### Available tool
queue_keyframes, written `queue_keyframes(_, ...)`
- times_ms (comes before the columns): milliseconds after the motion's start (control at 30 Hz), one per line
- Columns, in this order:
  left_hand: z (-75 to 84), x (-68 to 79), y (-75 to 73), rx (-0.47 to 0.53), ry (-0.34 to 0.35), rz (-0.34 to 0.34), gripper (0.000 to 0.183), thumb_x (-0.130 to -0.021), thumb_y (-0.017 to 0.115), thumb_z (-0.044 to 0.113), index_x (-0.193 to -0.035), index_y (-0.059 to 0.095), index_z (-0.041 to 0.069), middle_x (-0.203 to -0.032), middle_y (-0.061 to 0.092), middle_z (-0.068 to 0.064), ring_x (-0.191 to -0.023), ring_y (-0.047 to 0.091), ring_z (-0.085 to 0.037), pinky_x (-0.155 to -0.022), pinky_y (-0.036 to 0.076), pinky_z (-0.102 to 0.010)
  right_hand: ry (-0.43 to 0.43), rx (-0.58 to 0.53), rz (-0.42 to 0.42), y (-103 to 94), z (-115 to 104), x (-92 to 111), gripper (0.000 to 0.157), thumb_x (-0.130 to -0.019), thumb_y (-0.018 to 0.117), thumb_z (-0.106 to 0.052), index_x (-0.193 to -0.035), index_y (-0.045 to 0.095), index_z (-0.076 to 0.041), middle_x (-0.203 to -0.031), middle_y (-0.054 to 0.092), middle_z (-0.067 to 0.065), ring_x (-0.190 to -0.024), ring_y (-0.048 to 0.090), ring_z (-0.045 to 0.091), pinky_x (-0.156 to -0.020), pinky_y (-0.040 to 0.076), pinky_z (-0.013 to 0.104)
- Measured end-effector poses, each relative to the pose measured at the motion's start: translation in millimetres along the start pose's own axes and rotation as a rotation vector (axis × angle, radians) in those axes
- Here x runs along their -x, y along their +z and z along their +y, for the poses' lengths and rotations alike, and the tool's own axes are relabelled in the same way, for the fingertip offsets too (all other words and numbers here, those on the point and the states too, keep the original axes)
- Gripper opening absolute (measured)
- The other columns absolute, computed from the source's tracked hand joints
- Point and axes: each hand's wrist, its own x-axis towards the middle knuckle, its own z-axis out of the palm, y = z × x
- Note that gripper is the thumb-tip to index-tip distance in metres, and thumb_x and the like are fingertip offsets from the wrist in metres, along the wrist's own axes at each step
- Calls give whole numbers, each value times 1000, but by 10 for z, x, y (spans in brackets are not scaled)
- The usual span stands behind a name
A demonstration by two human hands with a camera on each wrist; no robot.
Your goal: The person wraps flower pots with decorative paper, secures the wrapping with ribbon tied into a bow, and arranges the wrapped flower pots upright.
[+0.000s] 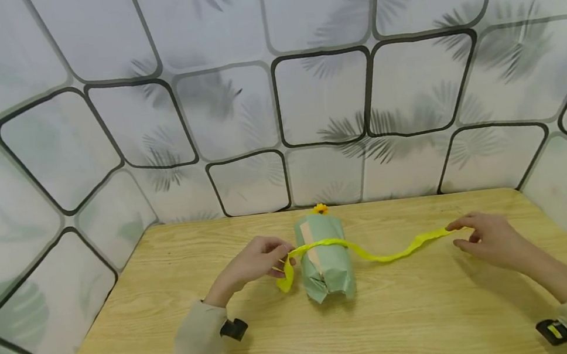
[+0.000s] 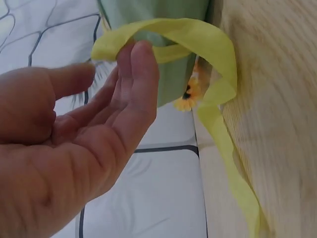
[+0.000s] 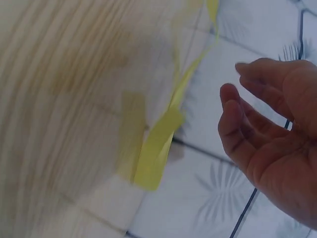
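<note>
A bundle wrapped in pale green paper [image 1: 334, 274] lies on the table, with a small yellow-orange flower [image 1: 321, 209] at its far end. A yellow ribbon [image 1: 390, 258] crosses over the bundle and trails to both sides. Left of the bundle, my left hand [image 1: 262, 260] has its fingertips against the ribbon's loop [image 2: 210, 42]; its thumb is apart from the fingers. On the right, my right hand [image 1: 493, 240] hovers by the ribbon's far end. In the right wrist view that ribbon end [image 3: 158, 151] hangs apart from the bent, empty fingers [image 3: 235, 124].
The wooden table [image 1: 407, 315] backs onto a pale curtain-like wall [image 1: 327, 98] with dark outlines and leaf prints, which also rises on both sides. Dark wrist devices [image 1: 234, 329] sit at both sleeves.
</note>
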Motion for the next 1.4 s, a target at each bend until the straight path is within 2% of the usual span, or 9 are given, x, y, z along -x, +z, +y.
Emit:
queue_keyframes(300,-3,51,-44,41,-14,-45,28,-101,66,18,-126,67,4,-109,69,-11,-91,69,-16,-84,63,-38,-118,-224,-234,397,-716,-431,44,-100,67,-17,-138,59,4,-128,65,27,-63,55,-6,-59,49,21)
queue_keyframes(467,-54,0,5,-39,23,-18,23,-102,64,16,-121,68,5,-103,68,-9,-84,66,-15,-78,61,-34,-197,-240,-285,556,-969,-619,27,-100,66,-15,-122,70,-1,-104,75,12,-65,58,-2,-59,50,20)
queue_keyframes(567,-91,-27,28,-131,61,13,19,-102,63,12,-117,70,4,-97,69,-8,-75,64,-13,-71,58,-30,-251,-201,-251,602,-1017,-668,8,-98,68,-8,-100,75,-7,-85,73,-1,-68,57,-1,-59,49,20)
queue_keyframes(633,-106,-43,43,-209,98,33,18,-101,64,11,-114,72,3,-94,69,-8,-70,62,-12,-65,56,-28,-262,-182,-235,610,-1018,-667,10,-96,68,-6,-90,75,-10,-80,69,-5,-68,55,-1,-59,48,20)
queue_keyframes(767,-92,-79,87,-352,154,77,17,-100,65,9,-112,76,4,-91,72,-6,-68,63,-8,-60,53,-24,-268,-147,-222,579,-982,-627,12,-96,69,-5,-86,73,-10,-77,67,-6,-67,53,-2,-58,46,20)
queue_keyframes(1000,-34,-118,170,-538,191,150,12,-99,67,9,-102,78,8,-90,74,-3,-76,64,-8,-67,54,-24,-273,-144,-247,561,-947,-603,10,-95,70,-6,-86,74,-10,-76,68,-6,-66,53,-2,-57,46,19)
queue_keyframes(1167,-87,-88,105,-466,178,49,14,-103,62,16,-102,74,9,-92,72,-2,-74,61,-7,-65,52,-23,-178,-214,-284,539,-898,-562,9,-97,69,-10,-91,75,-12,-80,69,-7,-68,55,-3,-59,48,20)
queue_keyframes(1300,-97,-15,20,-300,114,-43,13,-105,60,17,-106,71,10,-93,70,-3,-76,59,-12,-68,52,-28,-90,-237,-285,409,-810,-514,10,-100,66,-14,-100,75,-11,-85,69,-5,-66,55,-3,-59,49,21)
queue_keyframes(1400,-73,40,-5,-175,86,-43,14,-104,60,13,-114,67,6,-97,71,-6,-78,60,-14,-71,54,-33,-11,-208,-239,272,-699,-475,14,-100,65,-15,-106,74,-7,-86,70,-2,-64,57,0,-56,48,22)
